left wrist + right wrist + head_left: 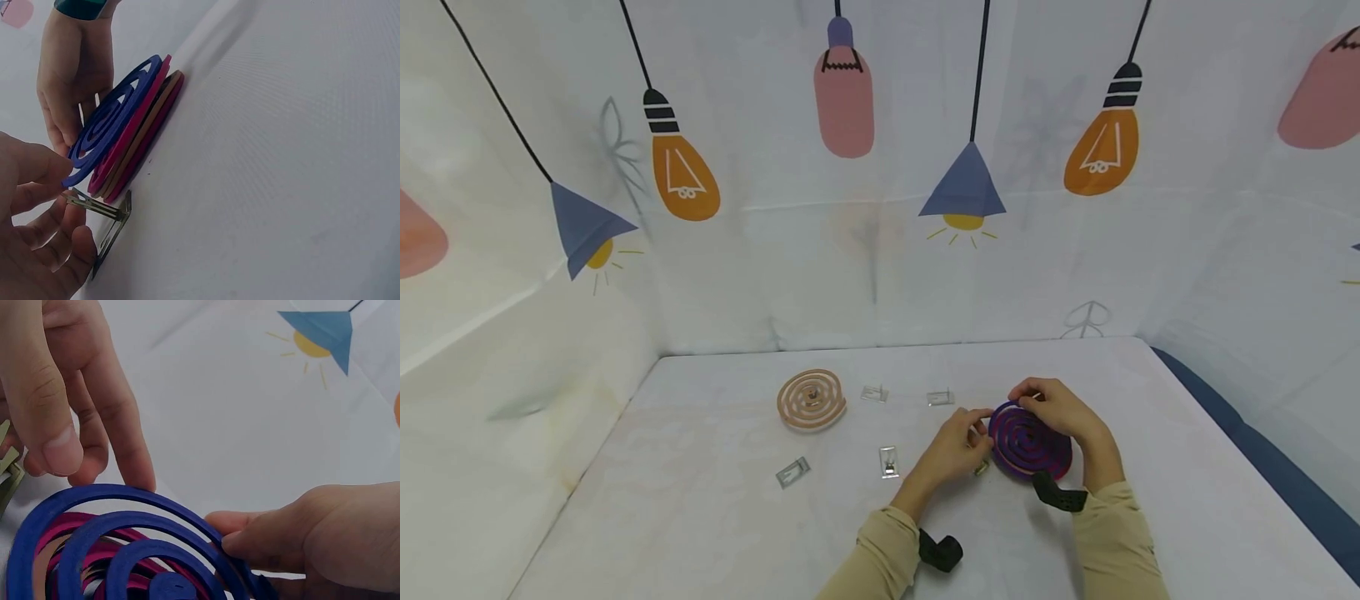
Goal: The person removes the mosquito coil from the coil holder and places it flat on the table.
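A blue mosquito coil (pixel 1027 437) sits at the top of a stack, tilted up from it at one side. My right hand (pixel 1060 408) pinches its far rim between thumb and fingers. At its left edge my left hand (pixel 957 447) touches the rim with an extended finger, the other fingers loosely bent. Below it, in the left wrist view, lie pink, tan and magenta coils (pixel 140 140). A small metal coil stand (pixel 112 215) is right beside the left fingers, its prong pointing up from the table.
A tan coil (pixel 812 400) lies at the back left of the white table (pixel 715 517). Several flat metal stands, including one at the centre (pixel 889 462) and one at the left (pixel 793 472), are spread around. Patterned cloth walls (pixel 820 275) rise behind.
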A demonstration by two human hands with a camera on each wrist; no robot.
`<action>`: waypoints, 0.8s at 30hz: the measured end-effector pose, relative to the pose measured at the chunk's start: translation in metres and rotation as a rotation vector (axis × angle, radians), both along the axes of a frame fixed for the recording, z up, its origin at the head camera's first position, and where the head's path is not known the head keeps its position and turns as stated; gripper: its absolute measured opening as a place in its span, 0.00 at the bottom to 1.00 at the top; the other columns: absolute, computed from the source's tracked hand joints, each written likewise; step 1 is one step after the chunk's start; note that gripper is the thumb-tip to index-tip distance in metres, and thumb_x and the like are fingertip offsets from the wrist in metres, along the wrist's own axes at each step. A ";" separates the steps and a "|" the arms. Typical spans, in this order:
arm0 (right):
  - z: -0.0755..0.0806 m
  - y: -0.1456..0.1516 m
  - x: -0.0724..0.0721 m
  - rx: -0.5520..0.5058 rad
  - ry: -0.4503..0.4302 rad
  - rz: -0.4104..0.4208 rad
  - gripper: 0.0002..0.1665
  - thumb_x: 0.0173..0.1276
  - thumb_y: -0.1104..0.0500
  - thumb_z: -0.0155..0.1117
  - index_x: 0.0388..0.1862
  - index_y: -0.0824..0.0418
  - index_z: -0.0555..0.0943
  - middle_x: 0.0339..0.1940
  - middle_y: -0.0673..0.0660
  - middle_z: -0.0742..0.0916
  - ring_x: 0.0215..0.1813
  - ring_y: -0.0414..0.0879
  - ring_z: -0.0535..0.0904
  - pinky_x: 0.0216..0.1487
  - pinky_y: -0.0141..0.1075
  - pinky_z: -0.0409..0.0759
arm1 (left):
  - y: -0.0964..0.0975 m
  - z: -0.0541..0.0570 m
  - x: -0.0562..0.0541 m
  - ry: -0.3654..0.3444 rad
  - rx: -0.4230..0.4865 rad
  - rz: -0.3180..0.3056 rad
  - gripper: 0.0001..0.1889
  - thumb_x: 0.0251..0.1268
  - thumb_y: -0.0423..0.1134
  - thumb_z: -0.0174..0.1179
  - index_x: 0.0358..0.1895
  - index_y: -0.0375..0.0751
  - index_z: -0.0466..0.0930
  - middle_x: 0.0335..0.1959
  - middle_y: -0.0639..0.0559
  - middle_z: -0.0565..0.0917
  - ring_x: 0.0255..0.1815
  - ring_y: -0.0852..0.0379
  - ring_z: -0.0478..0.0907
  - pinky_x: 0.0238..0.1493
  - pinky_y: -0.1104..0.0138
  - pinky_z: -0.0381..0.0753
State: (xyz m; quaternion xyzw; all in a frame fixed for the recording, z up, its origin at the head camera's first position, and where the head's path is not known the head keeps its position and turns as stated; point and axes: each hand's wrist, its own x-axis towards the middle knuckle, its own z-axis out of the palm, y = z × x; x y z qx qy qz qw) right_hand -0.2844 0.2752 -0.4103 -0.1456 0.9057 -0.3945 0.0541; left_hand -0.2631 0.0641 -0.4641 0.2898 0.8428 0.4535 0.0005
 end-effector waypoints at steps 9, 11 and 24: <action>-0.005 0.001 -0.001 -0.017 0.031 0.022 0.09 0.66 0.66 0.53 0.40 0.67 0.80 0.39 0.63 0.84 0.39 0.49 0.80 0.38 0.34 0.75 | 0.002 0.000 0.001 -0.046 -0.022 -0.011 0.20 0.61 0.33 0.58 0.59 0.37 0.75 0.39 0.48 0.80 0.34 0.71 0.76 0.35 0.81 0.72; -0.005 -0.001 -0.001 0.002 0.017 0.005 0.09 0.66 0.67 0.53 0.40 0.68 0.80 0.39 0.64 0.84 0.40 0.50 0.80 0.39 0.35 0.75 | 0.001 -0.001 0.000 -0.045 -0.023 -0.019 0.20 0.61 0.33 0.58 0.58 0.37 0.75 0.39 0.49 0.80 0.34 0.70 0.76 0.35 0.81 0.73; -0.005 -0.004 -0.001 0.078 0.037 -0.004 0.08 0.65 0.68 0.55 0.41 0.67 0.79 0.39 0.63 0.84 0.43 0.56 0.82 0.44 0.44 0.77 | -0.001 -0.007 -0.003 -0.032 -0.027 -0.034 0.20 0.61 0.32 0.58 0.57 0.37 0.76 0.38 0.50 0.80 0.34 0.70 0.77 0.36 0.81 0.73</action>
